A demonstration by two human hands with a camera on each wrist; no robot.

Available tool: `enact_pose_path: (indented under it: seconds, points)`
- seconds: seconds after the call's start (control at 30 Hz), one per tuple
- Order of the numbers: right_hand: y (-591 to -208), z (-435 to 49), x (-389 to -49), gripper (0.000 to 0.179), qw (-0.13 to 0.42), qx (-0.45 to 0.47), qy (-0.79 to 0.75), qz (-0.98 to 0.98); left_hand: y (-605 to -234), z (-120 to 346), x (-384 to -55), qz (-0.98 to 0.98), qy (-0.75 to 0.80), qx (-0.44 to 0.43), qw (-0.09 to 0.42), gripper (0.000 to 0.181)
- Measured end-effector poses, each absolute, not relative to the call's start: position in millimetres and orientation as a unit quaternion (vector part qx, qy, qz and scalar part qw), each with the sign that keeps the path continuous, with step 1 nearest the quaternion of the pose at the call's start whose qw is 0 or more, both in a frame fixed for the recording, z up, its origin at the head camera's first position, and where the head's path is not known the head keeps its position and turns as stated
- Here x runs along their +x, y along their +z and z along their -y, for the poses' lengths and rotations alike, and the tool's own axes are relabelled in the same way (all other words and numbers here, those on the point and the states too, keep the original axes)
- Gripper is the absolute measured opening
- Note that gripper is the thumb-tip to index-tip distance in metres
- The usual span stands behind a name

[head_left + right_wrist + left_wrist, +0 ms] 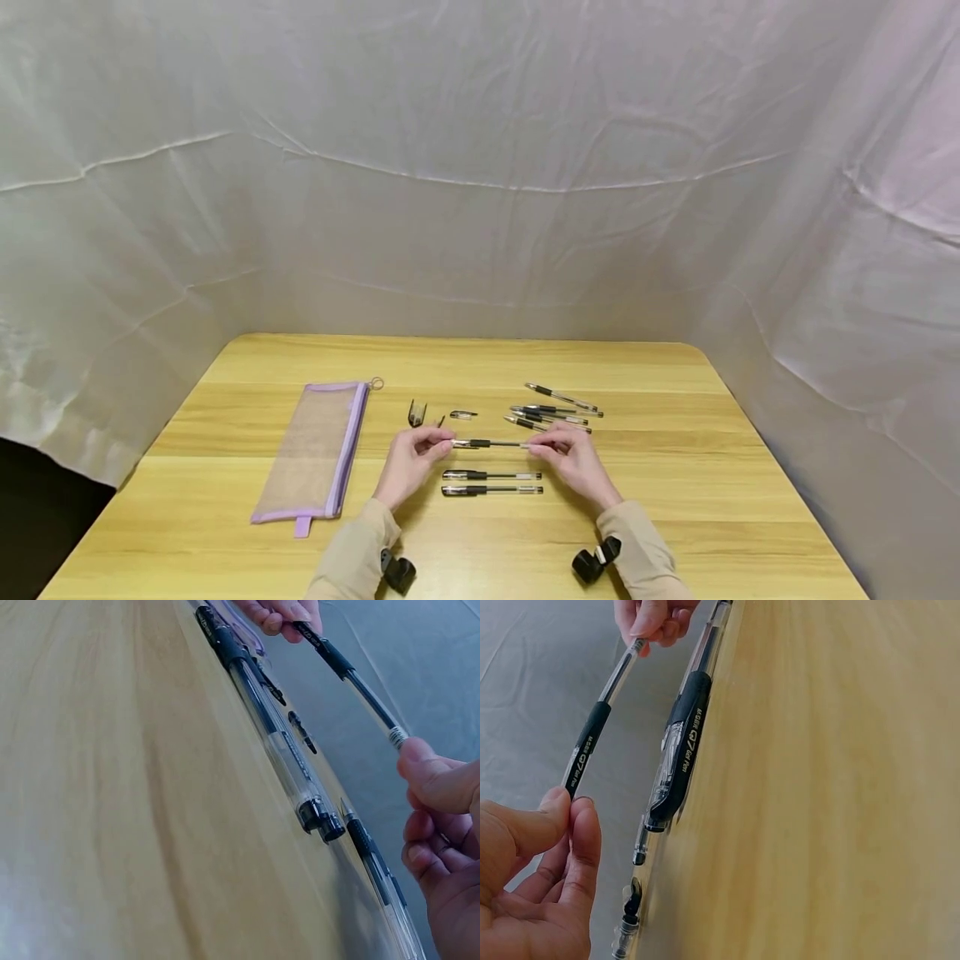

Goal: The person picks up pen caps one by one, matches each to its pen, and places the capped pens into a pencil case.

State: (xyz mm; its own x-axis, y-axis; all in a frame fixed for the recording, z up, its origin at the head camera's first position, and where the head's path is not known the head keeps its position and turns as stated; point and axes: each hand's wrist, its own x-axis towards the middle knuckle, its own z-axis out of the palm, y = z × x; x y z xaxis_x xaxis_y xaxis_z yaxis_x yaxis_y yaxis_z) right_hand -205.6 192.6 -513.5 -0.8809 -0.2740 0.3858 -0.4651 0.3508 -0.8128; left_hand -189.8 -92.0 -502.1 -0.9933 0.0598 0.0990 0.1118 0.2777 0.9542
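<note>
Between my two hands a capped gel pen (491, 443) with a black grip and clear barrel is held level above the table. My left hand (412, 458) pinches its capped end between thumb and fingers. At the other end, my right hand (573, 462) pinches the barrel's tail; the fingertips hide that tip. Just below it in the head view, two capped gel pens, an upper pen (491, 475) and a lower pen (491, 491), lie side by side. In the left wrist view the held pen (592, 731) tilts up toward the right hand.
Several uncapped pens (555, 408) lie in a loose group beyond my right hand. Loose pen caps (462, 414) are scattered past the left hand. A purple-edged mesh zip pouch (311, 450) lies at the left of the wooden table (712, 467). Grey cloth (480, 250) hangs behind.
</note>
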Motion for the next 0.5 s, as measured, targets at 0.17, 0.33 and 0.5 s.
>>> enact_pose_path:
  seconds: [0.17, 0.33, 0.5]
  points:
    - [-518, -189, -207, 0.010, 0.106, 0.234, 0.529, 0.809, -503, 95, -188, 0.775, -0.630, -0.054, 0.001, 0.018]
    - [-511, -184, -202, 0.008, 0.122, 0.250, 0.517, 0.810, -501, 96, -186, 0.770, -0.636, -0.050, -0.001, 0.018]
    - [-490, -179, -191, 0.007, 0.119, 0.259, 0.515, 0.808, -501, 97, -185, 0.773, -0.632, -0.050, 0.004, 0.017]
